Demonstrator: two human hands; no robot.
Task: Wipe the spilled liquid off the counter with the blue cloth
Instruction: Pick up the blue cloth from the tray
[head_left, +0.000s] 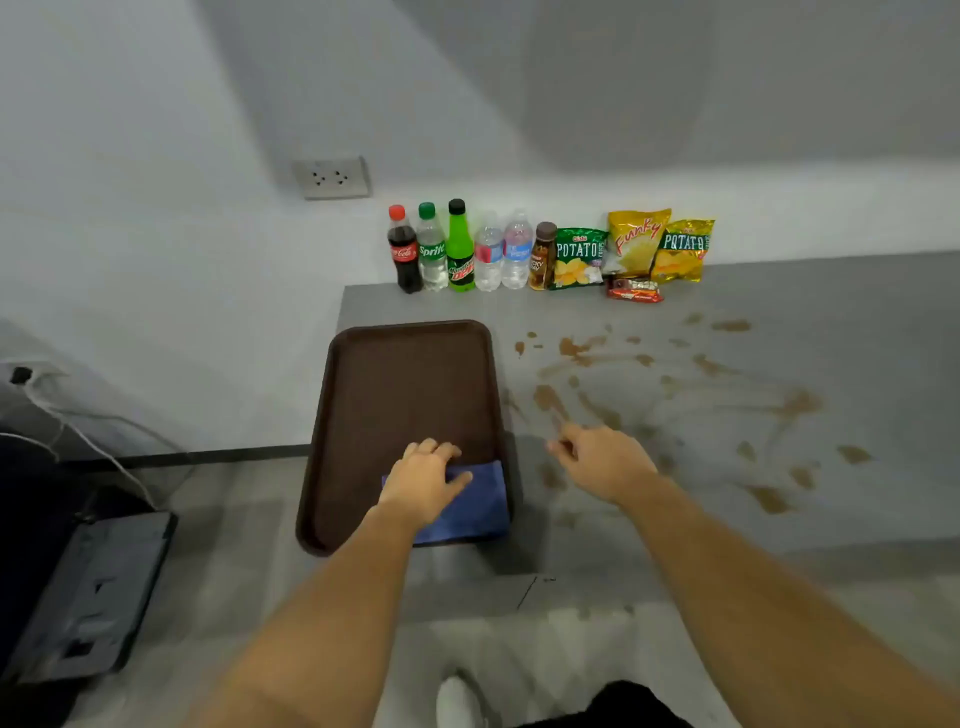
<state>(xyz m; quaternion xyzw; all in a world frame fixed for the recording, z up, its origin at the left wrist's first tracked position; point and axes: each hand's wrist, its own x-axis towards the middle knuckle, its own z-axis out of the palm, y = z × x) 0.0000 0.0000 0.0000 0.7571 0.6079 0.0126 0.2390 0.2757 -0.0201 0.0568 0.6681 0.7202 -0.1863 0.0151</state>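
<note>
Counter (779, 525): left hand (423, 480) on blue cloth (475, 506), tray (405, 384).

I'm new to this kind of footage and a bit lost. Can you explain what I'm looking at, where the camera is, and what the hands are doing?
There is no machine: a person wears a camera on the head, looking down at their own arms. The left hand lies on a blue cloth in a brown tray. The right hand is empty, over the grey counter. Brown spilled liquid dots the counter right of the tray. Drink bottles and snack bags line the wall.
</note>
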